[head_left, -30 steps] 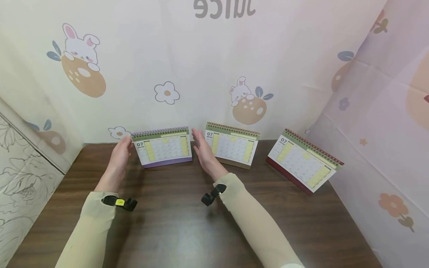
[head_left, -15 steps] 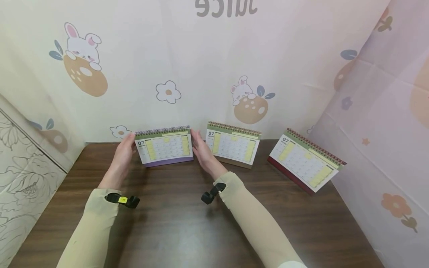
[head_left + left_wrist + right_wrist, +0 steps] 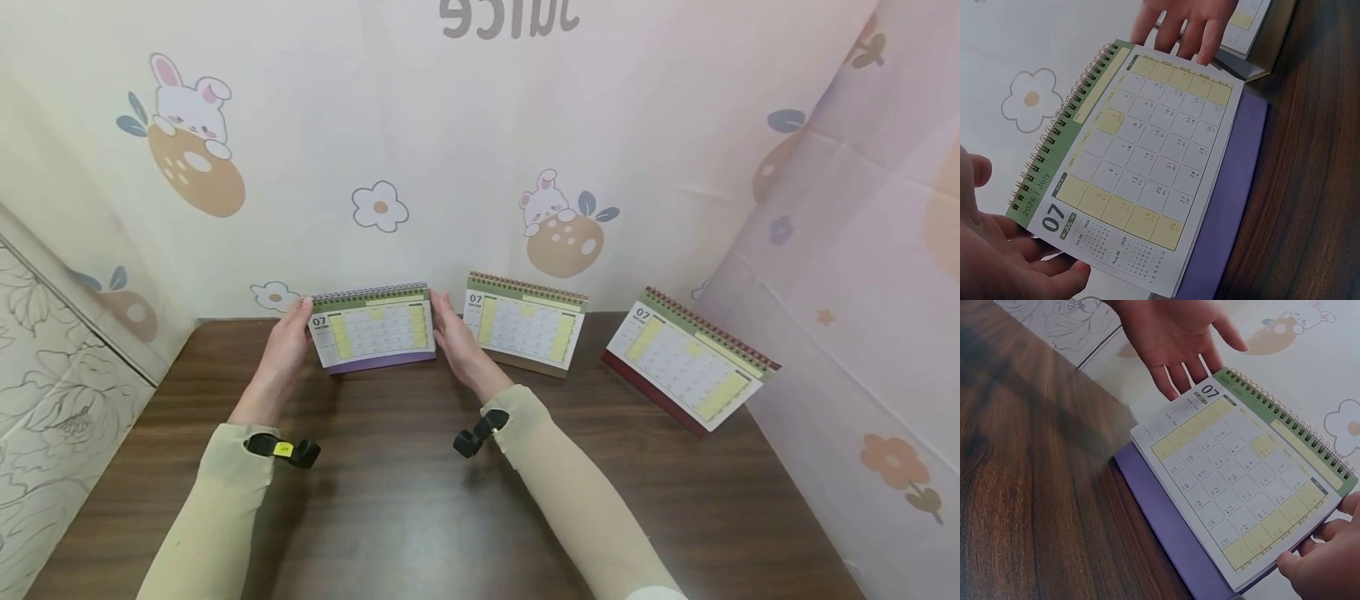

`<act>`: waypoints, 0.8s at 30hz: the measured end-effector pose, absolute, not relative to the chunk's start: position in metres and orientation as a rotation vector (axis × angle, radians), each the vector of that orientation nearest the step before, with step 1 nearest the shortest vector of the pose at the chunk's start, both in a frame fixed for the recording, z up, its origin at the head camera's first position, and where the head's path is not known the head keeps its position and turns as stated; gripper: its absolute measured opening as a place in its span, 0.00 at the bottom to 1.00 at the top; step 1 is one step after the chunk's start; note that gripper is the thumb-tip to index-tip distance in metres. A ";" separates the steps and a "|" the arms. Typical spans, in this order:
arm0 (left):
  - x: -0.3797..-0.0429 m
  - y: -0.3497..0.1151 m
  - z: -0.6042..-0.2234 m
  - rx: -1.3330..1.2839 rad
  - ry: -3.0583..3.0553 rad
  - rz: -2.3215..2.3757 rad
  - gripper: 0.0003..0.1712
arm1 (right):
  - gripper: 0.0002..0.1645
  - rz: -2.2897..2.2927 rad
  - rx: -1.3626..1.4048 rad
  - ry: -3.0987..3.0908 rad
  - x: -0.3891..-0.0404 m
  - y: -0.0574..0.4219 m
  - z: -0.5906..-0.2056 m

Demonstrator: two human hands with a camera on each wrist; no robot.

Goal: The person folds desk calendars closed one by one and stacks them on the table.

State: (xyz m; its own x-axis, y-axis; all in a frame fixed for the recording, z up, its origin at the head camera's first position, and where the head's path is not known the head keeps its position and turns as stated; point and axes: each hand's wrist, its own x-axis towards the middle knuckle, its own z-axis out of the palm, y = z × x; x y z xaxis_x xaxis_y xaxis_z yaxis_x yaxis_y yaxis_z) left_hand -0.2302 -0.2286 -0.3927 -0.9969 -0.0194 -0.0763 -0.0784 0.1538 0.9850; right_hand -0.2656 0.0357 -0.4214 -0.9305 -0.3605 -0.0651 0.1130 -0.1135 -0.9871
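Observation:
A desk calendar (image 3: 373,329) with a purple base stands upright at the back of the table, showing a July page under a green header. My left hand (image 3: 285,354) is at its left side, fingers extended; in the right wrist view the left fingertips (image 3: 1175,381) meet the calendar's edge. At the opposite side my right hand (image 3: 461,346) lies along the edge, and its straight fingers (image 3: 1190,37) show against that side in the left wrist view. The calendar sits between both hands, nothing curled round it.
To the right stands a second calendar (image 3: 523,325) with a brown base, close behind my right hand. Farther right, a third calendar (image 3: 682,362) with a dark red base is angled. A patterned curtain (image 3: 450,125) backs the dark wooden table (image 3: 420,483).
My left hand has moved right, up to the purple-based calendar's left side. My right hand has closed the small gap to its right side. The calendar's left edge has shifted slightly right.

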 end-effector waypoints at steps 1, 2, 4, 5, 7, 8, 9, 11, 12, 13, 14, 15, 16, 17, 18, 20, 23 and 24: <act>-0.230 -0.228 -0.392 -0.096 2.354 2.008 0.43 | 0.47 -2.113 -0.279 1.845 -0.265 0.036 -0.421; -0.230 -0.228 -0.391 -0.094 2.359 2.000 0.43 | 0.47 -2.110 -0.285 1.844 -0.264 0.037 -0.420; -0.229 -0.228 -0.390 -0.087 2.369 1.984 0.42 | 0.47 -2.100 -0.303 1.849 -0.262 0.037 -0.418; -0.229 -0.229 -0.390 -0.084 2.370 1.983 0.41 | 0.48 -2.097 -0.311 1.851 -0.261 0.037 -0.417; -0.229 -0.229 -0.390 -0.087 2.376 1.974 0.41 | 0.48 -2.083 -0.329 1.864 -0.258 0.038 -0.415; -0.229 -0.230 -0.389 -0.093 2.383 1.966 0.40 | 0.48 -2.076 -0.337 1.870 -0.257 0.038 -0.414; -0.228 -0.230 -0.389 -0.098 2.388 1.963 0.40 | 0.48 -2.070 -0.345 1.876 -0.256 0.038 -0.414; -0.227 -0.231 -0.389 -0.111 2.411 1.937 0.41 | 0.48 -2.056 -0.359 1.884 -0.254 0.039 -0.412; -0.227 -0.231 -0.388 -0.115 2.427 1.922 0.42 | 0.49 -2.049 -0.368 1.888 -0.253 0.039 -0.412; -0.226 -0.232 -0.388 -0.118 2.441 1.907 0.42 | 0.49 -2.042 -0.373 1.890 -0.252 0.039 -0.412; -0.225 -0.232 -0.387 -0.124 2.456 1.892 0.43 | 0.49 -2.036 -0.376 1.893 -0.252 0.039 -0.412; -0.224 -0.233 -0.387 -0.128 2.473 1.871 0.44 | 0.50 -2.031 -0.380 1.895 -0.251 0.040 -0.412; -0.223 -0.233 -0.386 -0.131 2.487 1.852 0.44 | 0.50 -2.026 -0.380 1.896 -0.251 0.040 -0.412; -0.222 -0.233 -0.385 -0.133 2.494 1.846 0.45 | 0.50 -2.024 -0.380 1.896 -0.250 0.040 -0.411; -0.221 -0.233 -0.384 -0.135 2.502 1.834 0.45 | 0.49 -2.019 -0.379 1.897 -0.249 0.040 -0.410; -0.219 -0.234 -0.382 -0.143 2.513 1.809 0.46 | 0.48 -2.014 -0.382 1.895 -0.247 0.041 -0.409; -0.217 -0.235 -0.380 -0.139 2.515 1.796 0.48 | 0.47 -2.012 -0.383 1.888 -0.243 0.041 -0.407; -0.216 -0.236 -0.380 -0.137 2.513 1.791 0.49 | 0.47 -2.012 -0.385 1.884 -0.242 0.041 -0.407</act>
State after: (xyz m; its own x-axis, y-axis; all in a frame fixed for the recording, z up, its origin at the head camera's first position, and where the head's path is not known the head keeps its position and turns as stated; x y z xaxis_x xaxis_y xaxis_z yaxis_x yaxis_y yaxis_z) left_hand -0.2162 -0.2357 -0.3799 -0.9947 -0.0418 -0.0939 -0.1024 0.3241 0.9405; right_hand -0.2419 0.0406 -0.4074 -0.8996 -0.4345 -0.0437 0.0721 -0.0492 -0.9962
